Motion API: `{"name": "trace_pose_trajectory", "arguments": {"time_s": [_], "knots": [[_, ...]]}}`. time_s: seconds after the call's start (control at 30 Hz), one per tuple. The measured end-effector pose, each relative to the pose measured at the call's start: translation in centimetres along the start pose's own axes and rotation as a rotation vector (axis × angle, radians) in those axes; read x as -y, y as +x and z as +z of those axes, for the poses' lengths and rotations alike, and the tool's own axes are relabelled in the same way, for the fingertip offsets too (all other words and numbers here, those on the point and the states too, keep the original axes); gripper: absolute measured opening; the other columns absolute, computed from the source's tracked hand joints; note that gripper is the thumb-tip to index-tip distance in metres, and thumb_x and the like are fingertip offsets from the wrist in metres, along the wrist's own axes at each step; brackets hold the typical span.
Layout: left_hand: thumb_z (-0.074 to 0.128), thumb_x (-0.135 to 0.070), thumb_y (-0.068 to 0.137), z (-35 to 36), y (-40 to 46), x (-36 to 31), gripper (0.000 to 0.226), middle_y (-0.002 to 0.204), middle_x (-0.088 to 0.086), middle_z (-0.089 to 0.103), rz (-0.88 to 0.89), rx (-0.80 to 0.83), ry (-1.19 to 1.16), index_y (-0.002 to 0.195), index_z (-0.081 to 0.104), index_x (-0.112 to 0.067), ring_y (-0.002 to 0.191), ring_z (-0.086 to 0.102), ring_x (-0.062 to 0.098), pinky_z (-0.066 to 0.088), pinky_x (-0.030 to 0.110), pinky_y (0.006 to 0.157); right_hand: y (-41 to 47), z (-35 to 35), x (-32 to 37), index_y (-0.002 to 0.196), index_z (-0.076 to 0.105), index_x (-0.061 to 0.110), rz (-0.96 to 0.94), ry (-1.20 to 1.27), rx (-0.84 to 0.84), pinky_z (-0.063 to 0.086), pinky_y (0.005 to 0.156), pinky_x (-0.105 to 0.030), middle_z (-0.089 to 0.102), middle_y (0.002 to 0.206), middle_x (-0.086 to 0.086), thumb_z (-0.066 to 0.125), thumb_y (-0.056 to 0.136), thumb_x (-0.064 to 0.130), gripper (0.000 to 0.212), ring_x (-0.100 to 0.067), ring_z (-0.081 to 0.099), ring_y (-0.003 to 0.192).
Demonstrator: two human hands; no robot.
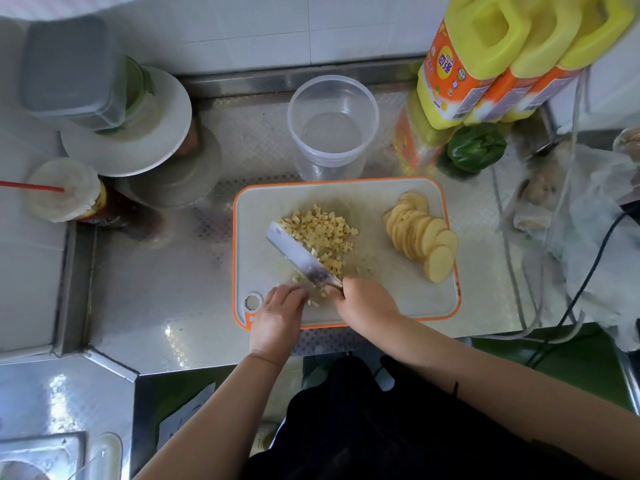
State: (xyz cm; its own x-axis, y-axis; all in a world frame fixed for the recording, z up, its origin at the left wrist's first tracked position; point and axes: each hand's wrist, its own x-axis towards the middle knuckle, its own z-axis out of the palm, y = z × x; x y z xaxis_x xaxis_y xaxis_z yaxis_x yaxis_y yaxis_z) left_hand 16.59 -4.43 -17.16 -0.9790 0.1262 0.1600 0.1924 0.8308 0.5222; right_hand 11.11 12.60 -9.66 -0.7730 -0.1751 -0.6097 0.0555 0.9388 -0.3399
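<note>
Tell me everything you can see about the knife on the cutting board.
The knife has a broad, flat blade that looks like grey metal, with a squared far end. Small yellow bits stick to it. It is slanted over the cutting board, far end pointing away and left, its edge beside the diced pieces. The right hand holds its handle, which is hidden. The left hand is close beside the blade; whether they touch is unclear.
</note>
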Motion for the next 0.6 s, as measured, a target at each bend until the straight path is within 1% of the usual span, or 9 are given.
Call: {"name": "trace_pose_trajectory", "arguments": {"time_s": [0.07,0.17,0.2,0.27,0.33,0.43,0.5,0.53,0.6], "knots": [[0.057,-0.004,0.086,-0.4,0.0,-0.1,0.020,0.096,0.005,0.069,0.006,-0.006,0.025,0.097,0.074,-0.007,0.087,0.064,0.025,0.054,0.033,0.074,-0.1,-0.9,-0.8,0.074,0.043,0.015,-0.005,0.002,0.001,0.031,0.049,-0.031,0.046,0.064,0.001,0.035,0.100,0.048,0.042,-0.019,0.047,0.059],[0.062,0.004,0.079,-0.9,0.3,0.5,0.026,0.095,0.004,0.070,0.058,-0.025,0.082,0.098,0.075,-0.008,0.088,0.065,0.026,0.056,0.037,0.071,-0.1,-1.8,-1.5,0.067,0.037,0.019,-0.016,0.017,0.035,0.028,0.047,-0.029,0.043,0.061,0.001,0.037,0.100,0.046,0.042,-0.015,0.040,0.052],[0.063,0.003,0.081,-1.2,0.5,0.6,0.024,0.094,0.003,0.070,0.083,-0.033,0.090,0.098,0.075,-0.009,0.087,0.065,0.026,0.056,0.038,0.070,-0.2,-2.0,-1.6,0.067,0.037,0.019,-0.017,0.025,0.045,0.027,0.047,-0.029,0.043,0.061,0.001,0.038,0.099,0.046,0.042,-0.014,0.040,0.052],[0.060,-0.007,0.090,-1.8,1.0,0.5,0.015,0.089,0.002,0.069,0.127,-0.059,0.083,0.094,0.073,-0.009,0.084,0.064,0.025,0.055,0.038,0.071,-0.3,-2.1,-1.8,0.067,0.037,0.018,-0.010,0.054,0.054,0.027,0.047,-0.029,0.043,0.061,0.000,0.040,0.099,0.045,0.042,-0.015,0.040,0.052],[0.056,-0.015,0.094,-2.3,1.6,0.1,0.018,0.082,0.003,0.068,0.159,-0.093,0.072,0.088,0.071,-0.008,0.080,0.064,0.025,0.054,0.037,0.072,-0.5,-2.1,-2.1,0.066,0.037,0.017,0.008,0.111,0.041,0.027,0.048,-0.029,0.042,0.061,0.000,0.042,0.098,0.045,0.043,-0.015,0.040,0.053],[0.056,-0.019,0.093,-2.6,3.0,-0.8,0.021,0.077,0.005,0.069,0.184,-0.116,0.100,0.085,0.071,-0.008,0.081,0.064,0.025,0.051,0.036,0.075,-0.6,-2.4,-2.4,0.064,0.036,0.016,0.029,0.168,0.000,0.026,0.047,-0.029,0.041,0.060,0.000,0.044,0.098,0.044,0.044,-0.014,0.039,0.053],[0.055,-0.021,0.092,-2.7,4.0,-1.2,0.023,0.072,0.003,0.068,0.199,-0.108,0.118,0.085,0.072,-0.008,0.080,0.063,0.024,0.046,0.034,0.079,-0.6,-2.7,-2.5,0.064,0.036,0.017,0.028,0.179,-0.017,0.025,0.047,-0.028,0.042,0.060,0.000,0.044,0.097,0.043,0.043,-0.014,0.039,0.053],[0.054,-0.022,0.092,-2.8,4.4,-1.3,0.023,0.070,0.002,0.068,0.203,-0.090,0.112,0.087,0.071,-0.008,0.076,0.063,0.023,0.045,0.033,0.079,-0.5,-2.8,-2.5,0.064,0.036,0.017,0.027,0.181,-0.025,0.026,0.048,-0.028,0.042,0.061,0.000,0.045,0.097,0.043,0.043,-0.014,0.040,0.053],[0.053,-0.024,0.091,-3.1,4.9,-1.7,0.021,0.069,0.000,0.065,0.202,-0.031,0.066,0.092,0.067,-0.010,0.067,0.060,0.022,0.045,0.031,0.072,-0.5,-3.2,-2.6,0.065,0.036,0.020,0.026,0.177,-0.048,0.027,0.048,-0.028,0.044,0.062,0.001,0.045,0.097,0.044,0.041,-0.014,0.042,0.055]]}}
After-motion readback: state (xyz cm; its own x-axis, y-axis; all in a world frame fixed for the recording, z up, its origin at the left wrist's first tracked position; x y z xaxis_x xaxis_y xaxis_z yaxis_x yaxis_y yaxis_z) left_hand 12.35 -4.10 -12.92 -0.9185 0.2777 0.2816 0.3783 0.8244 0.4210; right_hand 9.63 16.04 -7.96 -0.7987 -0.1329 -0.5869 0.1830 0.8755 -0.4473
